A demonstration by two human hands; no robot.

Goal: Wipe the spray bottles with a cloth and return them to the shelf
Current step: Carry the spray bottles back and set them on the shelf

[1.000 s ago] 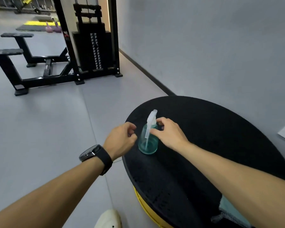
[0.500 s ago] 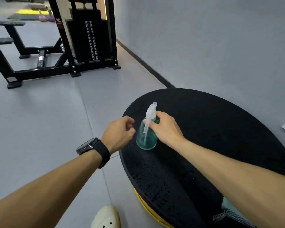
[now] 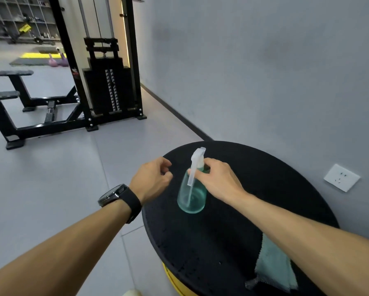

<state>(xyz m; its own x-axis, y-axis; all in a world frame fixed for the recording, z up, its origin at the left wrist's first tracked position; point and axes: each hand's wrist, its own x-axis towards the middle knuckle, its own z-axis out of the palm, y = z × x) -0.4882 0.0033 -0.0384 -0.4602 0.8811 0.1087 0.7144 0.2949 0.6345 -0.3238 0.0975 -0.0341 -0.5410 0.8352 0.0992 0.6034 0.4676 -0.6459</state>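
Right hand (image 3: 217, 180) closed around the neck of the spray bottle (image 3: 192, 195), fingers pinching just under the white trigger head. Left hand (image 3: 152, 178) just beside the bottle on the other side, loosely curled, holding nothing and not touching the plastic; black watch (image 3: 118, 194) on that wrist. Bottle upright between the two hands, base resting on the round black table (image 3: 232, 231), a little clear teal liquid showing at the bottom.

Judging by the layout, early in the job or between steps: only one bottle in sight, off the shelf and in hand, but no cloth on it. Cloth (image 3: 274, 268), pale teal, lying flat under the right forearm, well back from both hands and untouched. Impossible to tell whether this bottle is already wiped. Left to do, at the least: return to the shelf, and probably the wiping too.

Table top dark and finely textured, with a yellow rim (image 3: 172, 278) below its near edge. Grey wall beyond the right hand, with a white socket (image 3: 341, 177) on it. Beyond the left hand, grey floor, a black cable machine (image 3: 106, 82) with weight stack, benches (image 3: 10, 86), and far off a grid of shelves (image 3: 19, 18), too small to read the contents.
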